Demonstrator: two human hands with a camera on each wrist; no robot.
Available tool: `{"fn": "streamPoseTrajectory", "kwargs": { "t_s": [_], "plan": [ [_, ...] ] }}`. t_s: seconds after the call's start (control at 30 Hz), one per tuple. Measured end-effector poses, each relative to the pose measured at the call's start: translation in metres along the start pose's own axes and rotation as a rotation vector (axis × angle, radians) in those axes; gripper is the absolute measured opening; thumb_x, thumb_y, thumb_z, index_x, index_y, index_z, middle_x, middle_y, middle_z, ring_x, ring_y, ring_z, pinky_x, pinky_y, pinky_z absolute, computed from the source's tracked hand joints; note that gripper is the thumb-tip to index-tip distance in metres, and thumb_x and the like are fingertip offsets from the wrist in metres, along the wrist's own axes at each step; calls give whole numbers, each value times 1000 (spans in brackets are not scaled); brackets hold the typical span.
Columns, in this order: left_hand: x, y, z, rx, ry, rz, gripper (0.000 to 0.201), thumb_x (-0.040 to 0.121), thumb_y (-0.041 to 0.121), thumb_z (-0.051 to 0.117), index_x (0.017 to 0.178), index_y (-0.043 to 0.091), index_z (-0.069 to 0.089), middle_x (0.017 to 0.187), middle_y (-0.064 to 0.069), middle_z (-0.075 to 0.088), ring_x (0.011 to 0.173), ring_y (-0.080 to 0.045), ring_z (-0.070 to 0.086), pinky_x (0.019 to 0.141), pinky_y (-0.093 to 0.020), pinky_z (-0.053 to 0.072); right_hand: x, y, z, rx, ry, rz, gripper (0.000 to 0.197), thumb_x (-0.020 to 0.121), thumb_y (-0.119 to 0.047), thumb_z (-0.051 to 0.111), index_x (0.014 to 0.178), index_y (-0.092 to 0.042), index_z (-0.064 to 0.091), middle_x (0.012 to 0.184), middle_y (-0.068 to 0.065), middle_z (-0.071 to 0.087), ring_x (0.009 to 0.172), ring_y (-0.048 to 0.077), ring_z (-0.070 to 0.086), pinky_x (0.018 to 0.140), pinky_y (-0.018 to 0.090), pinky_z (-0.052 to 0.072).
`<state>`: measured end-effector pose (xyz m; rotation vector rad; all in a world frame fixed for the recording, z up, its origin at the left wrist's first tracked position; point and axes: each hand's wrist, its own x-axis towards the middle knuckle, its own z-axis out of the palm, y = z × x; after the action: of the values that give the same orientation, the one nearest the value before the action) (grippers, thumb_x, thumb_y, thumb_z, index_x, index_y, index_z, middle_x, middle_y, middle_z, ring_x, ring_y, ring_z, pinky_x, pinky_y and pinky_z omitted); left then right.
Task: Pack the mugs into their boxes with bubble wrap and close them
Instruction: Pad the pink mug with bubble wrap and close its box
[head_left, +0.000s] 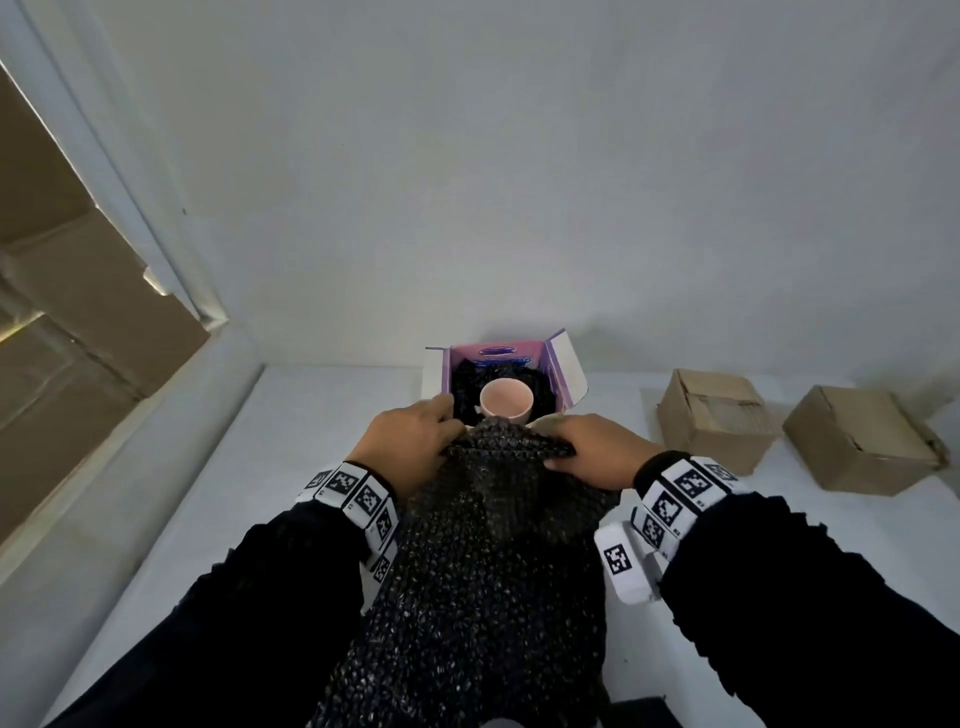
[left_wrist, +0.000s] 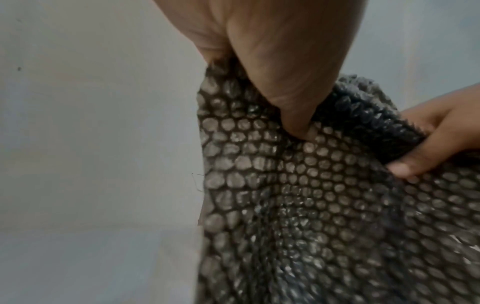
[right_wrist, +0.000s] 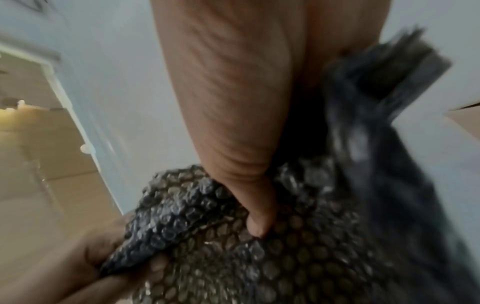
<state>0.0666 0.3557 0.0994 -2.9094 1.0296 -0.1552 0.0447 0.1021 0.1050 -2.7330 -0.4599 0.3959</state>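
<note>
A pink mug (head_left: 506, 399) stands upright in an open purple and white box (head_left: 566, 371), with black bubble wrap around it inside. A long sheet of black bubble wrap (head_left: 483, 561) runs from the box's near edge down toward me. My left hand (head_left: 415, 441) pinches its folded top edge on the left, and my right hand (head_left: 592, 451) pinches the same edge on the right. In the left wrist view my left hand (left_wrist: 272, 86) presses a thumb into the bubble wrap (left_wrist: 311, 205). The right wrist view shows my right hand (right_wrist: 233, 123) gripping the bubble wrap (right_wrist: 285, 257).
Two closed brown cardboard boxes (head_left: 714, 415) (head_left: 857, 439) sit on the white table (head_left: 260, 493) at the right. A white wall rises right behind the open box. Larger cardboard cartons (head_left: 78, 312) lie beyond the table's left edge.
</note>
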Motion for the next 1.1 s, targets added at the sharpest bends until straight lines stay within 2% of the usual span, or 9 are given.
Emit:
{"fn": "streamPoseTrajectory", "kwargs": {
  "t_s": [0.13,0.2,0.33,0.43,0.57,0.7,0.87,1.0,1.1],
  "plan": [
    [9,1,6,-102,28,24,17,84,16,48,96,9,58,88,-10,61,77,-31,59,64,-41,51,0,14,-16,136,24,-7,15,97,-22,53,111,-25,52,119,4,63,104,20,58,80,31,41],
    [10,5,4,-201,-19,-64,17,91,21,43,103,11,50,96,-10,59,84,-30,58,73,-41,48,2,13,-23,168,42,-7,15,96,-26,51,111,-28,51,116,5,63,104,24,58,86,36,43],
    [10,7,4,-310,17,-109,34,83,37,35,103,13,48,100,-7,57,89,-27,56,75,-38,46,8,13,-39,271,-18,26,42,84,-67,41,111,-39,56,120,1,61,114,21,50,107,41,29],
    [11,7,7,-281,142,-72,48,91,57,31,106,18,55,93,2,55,82,-16,54,69,-30,44,20,24,-43,143,-45,32,34,101,-45,30,107,-34,61,119,1,58,114,20,40,110,44,19],
    [18,14,13,-287,291,-72,36,93,38,38,102,17,66,85,0,56,77,-21,55,65,-33,47,32,37,-53,-94,-165,-32,41,93,-40,56,133,-37,52,119,-4,60,116,16,44,98,39,26],
    [24,24,21,-393,311,-96,24,79,29,53,94,16,67,84,2,52,66,-18,54,56,-32,49,42,43,-67,-96,-301,-84,34,78,-28,76,110,-20,69,72,-10,58,66,7,53,66,26,41],
    [33,24,21,-516,308,-144,20,80,25,52,98,17,54,97,4,51,69,-21,56,61,-32,47,61,44,-87,-183,-246,-109,18,81,-22,71,98,-16,71,84,2,67,76,18,59,72,30,47],
    [42,14,24,-525,366,-239,25,77,10,52,97,22,43,71,9,49,55,-23,46,54,-31,39,85,41,-99,-180,-175,-148,17,94,-23,55,109,-15,57,98,3,59,84,19,54,70,30,39],
    [53,6,24,-448,426,-255,32,76,5,48,104,18,57,94,0,60,68,-24,57,59,-31,47,112,43,-96,-136,-125,-120,18,97,-28,45,115,-24,46,105,7,54,94,28,50,81,38,41]
  ]
}}
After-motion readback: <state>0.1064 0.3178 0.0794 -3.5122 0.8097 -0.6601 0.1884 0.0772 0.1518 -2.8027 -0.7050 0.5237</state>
